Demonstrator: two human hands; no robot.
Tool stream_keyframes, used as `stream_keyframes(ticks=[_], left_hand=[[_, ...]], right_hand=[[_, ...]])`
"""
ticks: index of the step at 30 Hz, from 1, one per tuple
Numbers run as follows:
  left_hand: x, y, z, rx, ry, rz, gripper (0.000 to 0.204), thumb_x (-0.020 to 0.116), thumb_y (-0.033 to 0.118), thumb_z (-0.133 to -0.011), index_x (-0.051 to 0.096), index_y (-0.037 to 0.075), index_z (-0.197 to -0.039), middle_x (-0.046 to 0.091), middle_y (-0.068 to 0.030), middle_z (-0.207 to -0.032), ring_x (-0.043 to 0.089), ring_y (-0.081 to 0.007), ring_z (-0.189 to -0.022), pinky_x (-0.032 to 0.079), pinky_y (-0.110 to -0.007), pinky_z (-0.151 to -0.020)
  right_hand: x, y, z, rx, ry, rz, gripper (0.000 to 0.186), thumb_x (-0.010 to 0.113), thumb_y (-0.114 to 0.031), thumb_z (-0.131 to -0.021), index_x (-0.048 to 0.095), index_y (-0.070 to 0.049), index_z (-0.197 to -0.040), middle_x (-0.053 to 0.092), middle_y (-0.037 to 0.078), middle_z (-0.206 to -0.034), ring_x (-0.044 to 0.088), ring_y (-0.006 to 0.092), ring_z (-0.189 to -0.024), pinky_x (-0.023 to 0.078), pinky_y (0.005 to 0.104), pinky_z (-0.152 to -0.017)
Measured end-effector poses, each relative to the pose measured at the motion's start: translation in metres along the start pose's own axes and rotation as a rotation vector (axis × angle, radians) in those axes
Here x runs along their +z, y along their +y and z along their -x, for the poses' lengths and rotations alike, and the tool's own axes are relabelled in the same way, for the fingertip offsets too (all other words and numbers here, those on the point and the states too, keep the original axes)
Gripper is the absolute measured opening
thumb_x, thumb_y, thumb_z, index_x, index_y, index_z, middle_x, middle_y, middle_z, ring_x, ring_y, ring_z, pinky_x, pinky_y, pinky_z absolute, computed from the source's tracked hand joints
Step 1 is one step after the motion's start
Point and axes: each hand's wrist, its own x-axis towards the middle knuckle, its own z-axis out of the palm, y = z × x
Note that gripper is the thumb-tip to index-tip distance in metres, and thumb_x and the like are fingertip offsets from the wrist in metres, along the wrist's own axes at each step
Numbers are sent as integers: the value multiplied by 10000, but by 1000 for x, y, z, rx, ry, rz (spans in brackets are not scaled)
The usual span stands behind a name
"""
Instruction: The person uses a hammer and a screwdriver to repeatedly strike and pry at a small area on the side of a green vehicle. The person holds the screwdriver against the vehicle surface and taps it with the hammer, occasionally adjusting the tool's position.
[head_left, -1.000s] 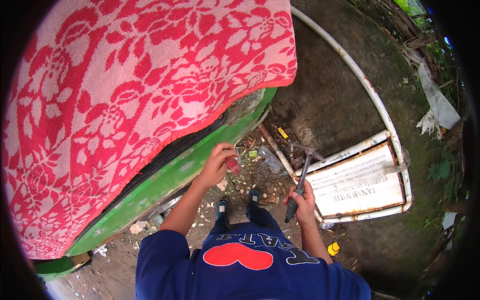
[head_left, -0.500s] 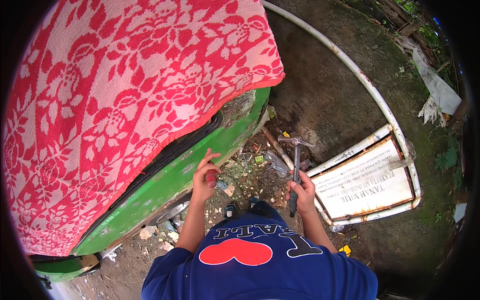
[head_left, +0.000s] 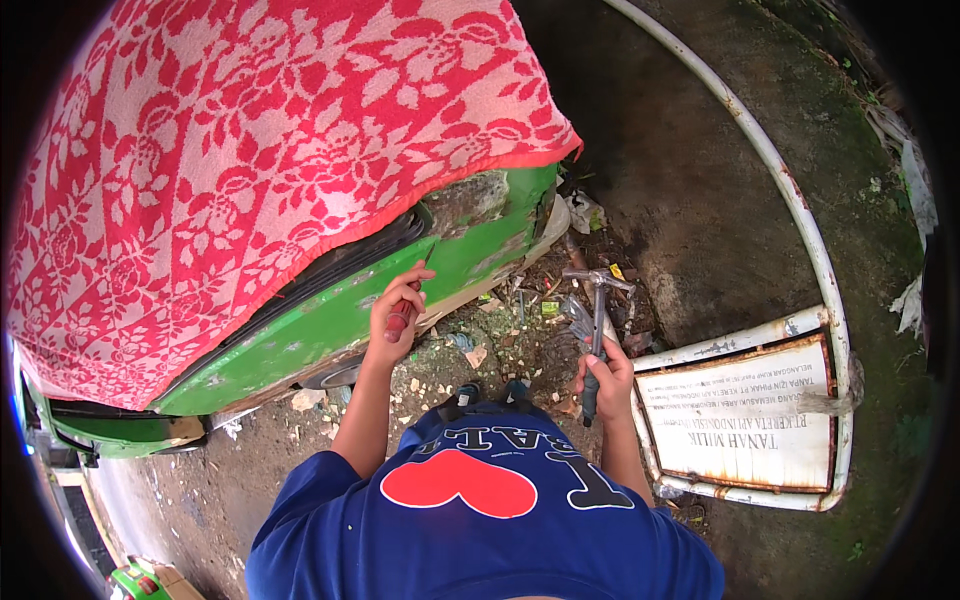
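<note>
Head view: beside the green car (head_left: 480,235), the left hand (head_left: 388,312) is closed around a red-handled tool (head_left: 398,324), whose far end is too hard to make out to say its kind. Farther right of the car, the right hand (head_left: 608,380) is wrapped around a hammer (head_left: 598,320). A red-and-pink floral cloth (head_left: 300,150) drapes over the car; a rusty-edged white sign (head_left: 740,425) sits well to the car's right.
</note>
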Motion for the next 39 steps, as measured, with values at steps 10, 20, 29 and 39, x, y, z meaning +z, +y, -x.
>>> stream_keyframes(ticks=[10, 20, 29, 39], left_hand=[[29, -13, 1, -12, 216, 61, 119, 641, -97, -891, 638, -7, -969, 660, -147, -1159, 615, -285, -1203, 483, -365, -997], [51, -47, -25, 51, 245, -60, 144, 691, -60, -866, 703, 4, -994, 673, -128, -1056, 665, -258, -1064, 514, -337, -913], [53, -63, -28, 63, 210, -79, 145, 663, -76, -872, 702, 5, -985, 668, -129, -1061, 666, -264, -1074, 518, -339, -904], [59, -64, -43, -34, 388, -192, 110, 725, 2, -862, 694, -17, -965, 686, -128, -997, 653, -238, -910, 514, -316, -836]], right_hand=[[-24, -10, -29, 10, -58, 14, 297, 557, -66, -943, 552, 55, -1214, 624, 112, -724, 568, 145, -525, 448, 261, -489], [-22, -23, -36, -11, -90, 97, 289, 547, -83, -945, 556, 51, -1201, 601, 100, -689, 556, 149, -503, 457, 267, -480], [-13, -30, -37, -21, -83, 140, 301, 551, -91, -948, 555, 54, -1213, 598, 96, -688, 553, 144, -508, 459, 264, -482], [17, -43, -55, -2, -246, 238, 277, 561, -74, -971, 589, 47, -1219, 602, 80, -737, 565, 142, -570, 469, 273, -522]])
